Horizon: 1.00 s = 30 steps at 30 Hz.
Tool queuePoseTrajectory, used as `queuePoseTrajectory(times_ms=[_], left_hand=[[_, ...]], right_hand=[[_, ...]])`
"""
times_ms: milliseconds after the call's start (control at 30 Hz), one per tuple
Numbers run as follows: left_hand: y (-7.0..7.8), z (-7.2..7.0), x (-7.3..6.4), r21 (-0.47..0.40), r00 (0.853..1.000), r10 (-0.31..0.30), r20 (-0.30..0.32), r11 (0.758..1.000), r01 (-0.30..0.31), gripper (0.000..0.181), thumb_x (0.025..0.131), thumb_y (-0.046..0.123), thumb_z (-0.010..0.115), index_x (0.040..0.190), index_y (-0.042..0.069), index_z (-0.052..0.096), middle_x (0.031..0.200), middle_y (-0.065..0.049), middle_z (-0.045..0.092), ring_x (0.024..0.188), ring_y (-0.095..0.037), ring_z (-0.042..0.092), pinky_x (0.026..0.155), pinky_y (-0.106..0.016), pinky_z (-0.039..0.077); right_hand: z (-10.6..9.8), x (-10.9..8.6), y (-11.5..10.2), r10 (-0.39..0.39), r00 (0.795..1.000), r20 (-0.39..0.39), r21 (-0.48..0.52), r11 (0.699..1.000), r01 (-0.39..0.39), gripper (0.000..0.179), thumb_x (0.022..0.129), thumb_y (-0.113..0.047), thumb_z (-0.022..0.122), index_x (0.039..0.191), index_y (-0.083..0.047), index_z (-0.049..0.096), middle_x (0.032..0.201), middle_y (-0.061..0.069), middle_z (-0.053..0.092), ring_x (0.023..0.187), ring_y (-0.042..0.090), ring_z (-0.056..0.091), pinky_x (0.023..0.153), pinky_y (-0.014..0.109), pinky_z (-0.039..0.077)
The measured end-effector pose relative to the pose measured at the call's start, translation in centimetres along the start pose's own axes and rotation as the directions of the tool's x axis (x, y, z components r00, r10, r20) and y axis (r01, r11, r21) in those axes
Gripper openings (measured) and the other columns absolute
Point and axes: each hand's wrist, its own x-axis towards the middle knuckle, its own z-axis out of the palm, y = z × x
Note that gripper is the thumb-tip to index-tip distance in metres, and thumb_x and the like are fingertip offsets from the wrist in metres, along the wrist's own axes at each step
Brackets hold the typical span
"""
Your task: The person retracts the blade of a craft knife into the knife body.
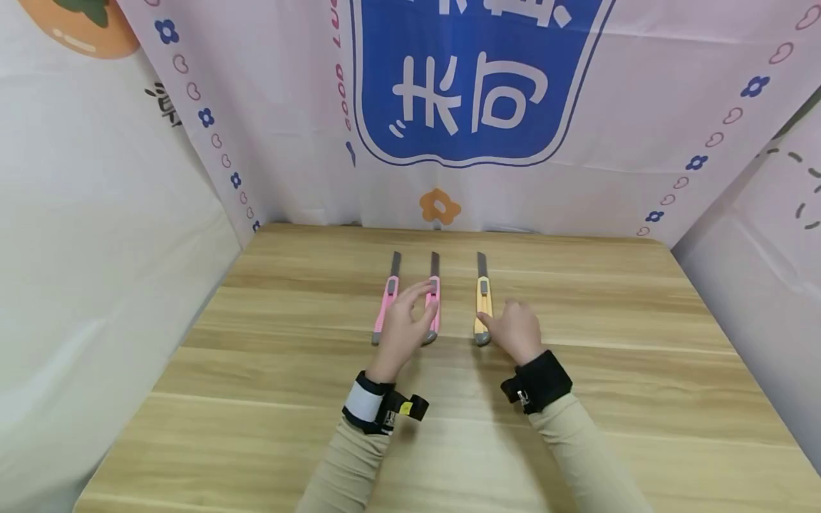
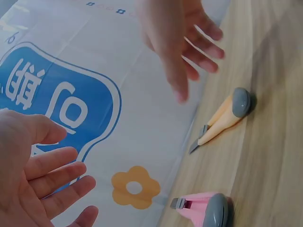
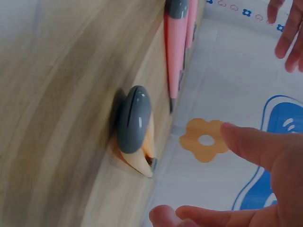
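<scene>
Three utility knives lie side by side on the table, grey blades extended and pointing to the far edge. The left pink utility knife [image 1: 389, 301] and the middle pink utility knife [image 1: 436, 324] are partly covered by my left hand [image 1: 403, 329] in the head view. That hand hovers above them with loosely bent fingers, holding nothing. My right hand [image 1: 518, 331] is raised just right of the yellow utility knife [image 1: 484, 303]; its thumb overlaps that handle in the head view. In the right wrist view, a gap shows between the right thumb [image 3: 251, 144] and the yellow knife's grey end cap [image 3: 135, 120].
The wood-grain table [image 1: 256, 385] ends against a printed white cloth [image 1: 288, 164] at the back. White side sheets [image 1: 115, 249] hang at left and right. Each wrist wears a black strap [image 1: 545, 379] with a small camera.
</scene>
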Motion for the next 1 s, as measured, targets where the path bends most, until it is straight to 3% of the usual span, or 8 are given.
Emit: queuePoseTrajectory(times_ms=[100, 200, 267, 500, 733, 1000], left_hand=[[0.0, 0.2, 0.3, -0.048, 0.999, -0.032, -0.004, 0.998, 0.032, 0.032, 0.092, 0.014, 0.063, 0.121, 0.001, 0.063, 0.134, -0.016, 0.061, 0.128, -0.032, 0.055, 0.103, -0.050, 0.050], [0.0, 0.4, 0.5, -0.083, 0.998, -0.061, -0.005, 0.995, 0.060, 0.032, 0.092, 0.017, 0.063, 0.121, 0.001, 0.063, 0.133, -0.016, 0.061, 0.127, -0.032, 0.056, 0.099, -0.053, 0.051], [-0.1, 0.5, 0.7, -0.096, 0.998, -0.069, -0.009, 0.993, 0.068, 0.033, 0.093, 0.017, 0.063, 0.121, 0.002, 0.063, 0.132, -0.016, 0.062, 0.126, -0.032, 0.056, 0.097, -0.053, 0.052], [-0.3, 0.6, 1.3, -0.104, 0.995, -0.090, -0.035, 0.991, 0.086, 0.030, 0.092, 0.016, 0.062, 0.121, 0.006, 0.065, 0.130, -0.015, 0.063, 0.117, -0.031, 0.060, 0.096, -0.053, 0.051], [-0.4, 0.9, 1.6, -0.120, 0.993, -0.110, -0.052, 0.987, 0.103, 0.029, 0.092, 0.017, 0.063, 0.119, 0.006, 0.066, 0.128, -0.014, 0.065, 0.117, -0.030, 0.060, 0.095, -0.047, 0.051], [-0.7, 1.1, 1.7, -0.162, 0.989, -0.143, -0.033, 0.977, 0.136, 0.029, 0.091, 0.014, 0.064, 0.118, 0.004, 0.066, 0.126, -0.017, 0.064, 0.114, -0.032, 0.059, 0.096, -0.050, 0.051]], right_hand=[[0.6, 1.0, 0.2, 0.023, 0.999, 0.037, -0.022, 1.000, -0.022, 0.048, 0.086, -0.041, 0.069, 0.070, 0.003, 0.057, 0.059, 0.009, 0.050, 0.051, 0.019, 0.047, 0.044, 0.026, 0.037], [1.2, 1.8, 0.3, 0.056, 0.994, 0.097, -0.032, 0.998, -0.054, 0.056, 0.086, -0.043, 0.069, 0.053, -0.011, 0.038, 0.050, -0.005, 0.029, 0.044, 0.011, 0.033, 0.040, 0.021, 0.024], [1.6, 2.1, 0.3, 0.083, 0.987, 0.136, -0.033, 0.996, -0.079, 0.058, 0.086, -0.045, 0.068, 0.051, -0.014, 0.034, 0.049, -0.006, 0.027, 0.044, 0.010, 0.033, 0.041, 0.020, 0.024], [1.8, 3.1, -0.2, 0.131, 0.969, 0.211, -0.073, 0.990, -0.118, 0.055, 0.088, -0.046, 0.064, 0.050, -0.015, 0.040, 0.050, -0.005, 0.037, 0.047, 0.012, 0.039, 0.043, 0.021, 0.029], [2.3, 3.8, -0.5, 0.198, 0.959, 0.205, -0.133, 0.976, -0.173, 0.051, 0.089, -0.043, 0.064, 0.051, -0.015, 0.042, 0.052, -0.003, 0.041, 0.049, 0.013, 0.044, 0.042, 0.022, 0.031], [2.8, 4.1, -0.5, 0.236, 0.948, 0.214, -0.145, 0.967, -0.208, 0.042, 0.087, -0.038, 0.066, 0.059, -0.012, 0.047, 0.056, -0.002, 0.045, 0.049, 0.012, 0.047, 0.042, 0.023, 0.033]])
